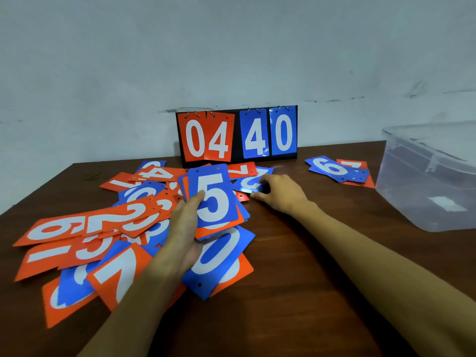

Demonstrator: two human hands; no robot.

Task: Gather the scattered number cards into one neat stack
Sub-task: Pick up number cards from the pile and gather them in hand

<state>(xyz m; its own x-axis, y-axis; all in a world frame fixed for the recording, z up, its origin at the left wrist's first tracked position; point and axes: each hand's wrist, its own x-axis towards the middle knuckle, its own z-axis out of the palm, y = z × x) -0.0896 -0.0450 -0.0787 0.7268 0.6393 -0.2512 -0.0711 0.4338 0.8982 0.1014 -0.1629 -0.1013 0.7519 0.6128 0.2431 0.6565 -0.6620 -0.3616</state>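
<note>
Many orange and blue number cards (77, 243) lie scattered over the left half of the brown table (296, 292). My left hand (184, 228) holds a small stack of cards (215, 199) above the pile, a blue 5 on top and my thumb across its face. My right hand (278, 193) is further right, fingers pinching the edge of a blue card (251, 185) that lies flat on the table. A blue 0 card (219, 256) lies under the held stack. A separate small group of cards (340, 171) lies far right.
A flip scoreboard (237, 136) reading 04 and 40 stands against the wall at the back of the table. A clear plastic box (432, 181) sits at the right edge. The wall runs close behind the table.
</note>
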